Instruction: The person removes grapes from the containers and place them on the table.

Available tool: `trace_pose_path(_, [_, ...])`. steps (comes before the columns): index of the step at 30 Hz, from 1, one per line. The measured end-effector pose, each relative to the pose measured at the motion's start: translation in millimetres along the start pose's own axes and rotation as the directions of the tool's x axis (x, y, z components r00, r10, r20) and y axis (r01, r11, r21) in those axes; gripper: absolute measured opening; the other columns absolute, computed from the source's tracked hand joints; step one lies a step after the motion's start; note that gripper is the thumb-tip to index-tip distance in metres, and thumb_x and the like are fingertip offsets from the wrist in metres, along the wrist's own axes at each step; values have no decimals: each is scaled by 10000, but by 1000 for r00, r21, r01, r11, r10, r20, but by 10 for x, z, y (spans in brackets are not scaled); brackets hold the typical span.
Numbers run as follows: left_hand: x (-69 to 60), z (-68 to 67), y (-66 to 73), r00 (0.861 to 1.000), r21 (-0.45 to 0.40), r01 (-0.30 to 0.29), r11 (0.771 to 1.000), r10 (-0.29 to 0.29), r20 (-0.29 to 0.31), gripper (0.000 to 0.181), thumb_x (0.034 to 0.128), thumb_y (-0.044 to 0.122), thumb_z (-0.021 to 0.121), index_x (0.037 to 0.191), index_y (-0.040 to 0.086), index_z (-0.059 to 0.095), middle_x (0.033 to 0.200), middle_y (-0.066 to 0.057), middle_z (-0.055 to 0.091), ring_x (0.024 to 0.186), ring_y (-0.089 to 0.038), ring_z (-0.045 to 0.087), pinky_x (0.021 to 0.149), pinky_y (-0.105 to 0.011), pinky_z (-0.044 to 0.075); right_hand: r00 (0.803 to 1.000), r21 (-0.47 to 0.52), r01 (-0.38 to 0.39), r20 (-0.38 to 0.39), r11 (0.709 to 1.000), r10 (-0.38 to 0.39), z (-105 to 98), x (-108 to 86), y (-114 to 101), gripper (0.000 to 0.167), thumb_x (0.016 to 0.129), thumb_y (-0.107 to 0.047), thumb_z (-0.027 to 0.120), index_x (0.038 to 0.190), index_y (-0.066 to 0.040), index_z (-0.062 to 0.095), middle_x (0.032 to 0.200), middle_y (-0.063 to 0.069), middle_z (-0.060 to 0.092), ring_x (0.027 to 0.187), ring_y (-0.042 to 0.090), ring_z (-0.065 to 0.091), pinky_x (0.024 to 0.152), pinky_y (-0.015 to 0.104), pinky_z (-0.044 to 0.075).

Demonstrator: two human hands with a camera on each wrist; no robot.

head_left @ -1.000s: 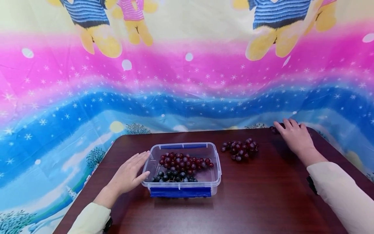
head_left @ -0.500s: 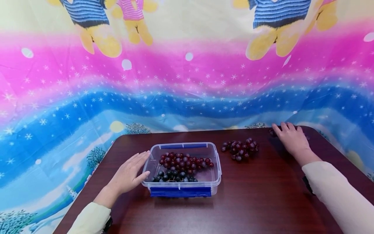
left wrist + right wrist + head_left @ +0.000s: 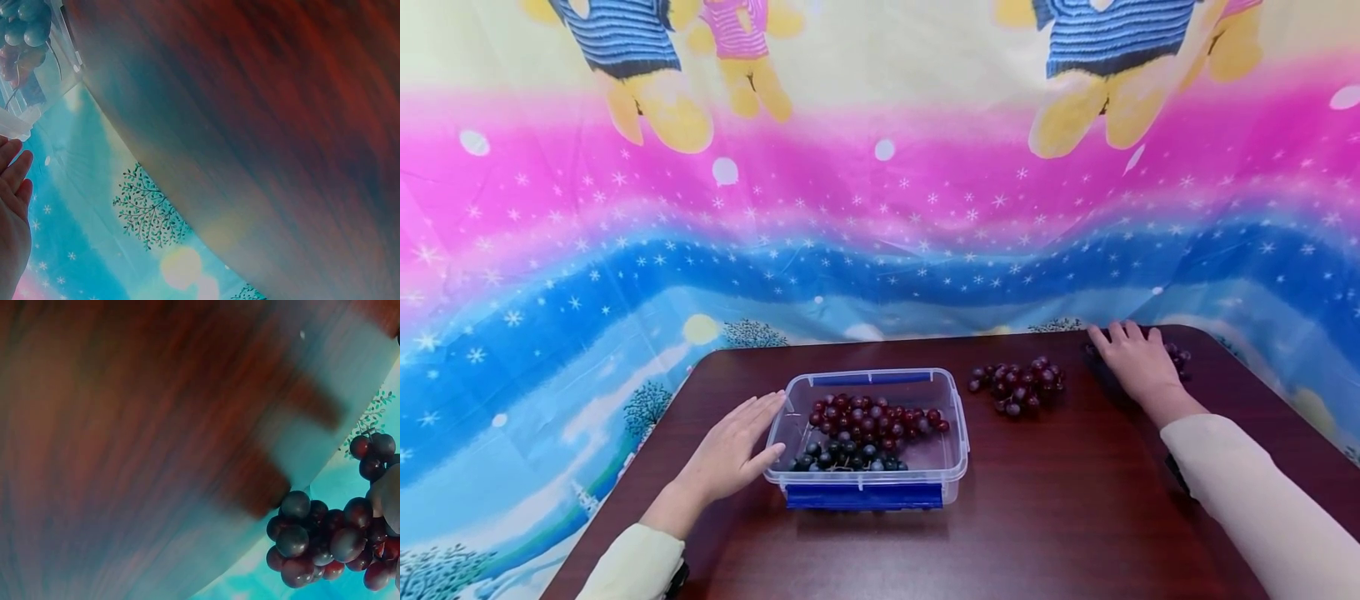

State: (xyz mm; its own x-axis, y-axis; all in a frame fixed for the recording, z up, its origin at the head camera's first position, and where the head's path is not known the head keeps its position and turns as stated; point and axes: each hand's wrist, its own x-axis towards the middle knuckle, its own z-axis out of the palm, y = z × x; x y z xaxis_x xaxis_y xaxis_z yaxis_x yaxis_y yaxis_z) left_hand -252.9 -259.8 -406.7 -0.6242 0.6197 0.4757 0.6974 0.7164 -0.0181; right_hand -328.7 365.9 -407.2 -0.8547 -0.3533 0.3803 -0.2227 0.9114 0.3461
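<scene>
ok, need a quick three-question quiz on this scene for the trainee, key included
1. True or false: the left hand is gripping grapes.
2. What lies on the table between the container and the right hand?
A) a lid
B) a reddish grape bunch
C) a cup
3. In the container, which lie nearer the camera wearer: the red grapes or the dark grapes?

Key: 1. False, it is at the container's left side. 2. B. 3. The dark grapes.

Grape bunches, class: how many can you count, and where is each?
4: a red bunch and a dark bunch inside the clear box, a third bunch on the table right of it, and a fourth bunch under the right hand. More could be hidden beneath these.
</scene>
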Motion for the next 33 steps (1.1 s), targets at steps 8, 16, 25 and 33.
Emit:
trace_pose_path(8, [2,6,6,1000,-6,-14,1000,14,-16,645,963,417,519,1415,-39,460,1434,-178,476,1306,-348,451,1160,-252,91,1000,10,5,15,1000,-5,28,14,-42,516,877,183,513,1368,25,497,1207,349,503,1097,481,490,805,685,401])
trace_pose_path(16, [2,10,-9,1000,-14,-8,1000,8,-6,648,946,396,548,1420,-37,455,1437,-182,470,1313,-345,442,1152,-220,49,996,3,5,85,1000,-6,20,12,-65,493,895,148,535,1374,41,488,1191,346,519,1093,483,509,839,665,407])
trace_pose_path(25, [7,10,-8,1000,-4,-24,1000,24,-13,641,938,374,568,1409,-47,462,1425,-192,480,1298,-361,453,1151,-216,49,988,30,-5,153,1000,1,-1,-12,-47,507,890,126,567,1379,81,443,1183,353,525,1079,499,516,841,648,419])
trace_pose_path(33, [5,14,-7,1000,-6,-10,1000,9,-7,650,936,383,564,1424,-32,451,1441,-176,467,1325,-332,432,1152,-219,46,986,80,-7,167,997,-7,9,-6,-31,554,871,-1,642,1377,96,437,1198,348,536,1089,499,518,869,643,416])
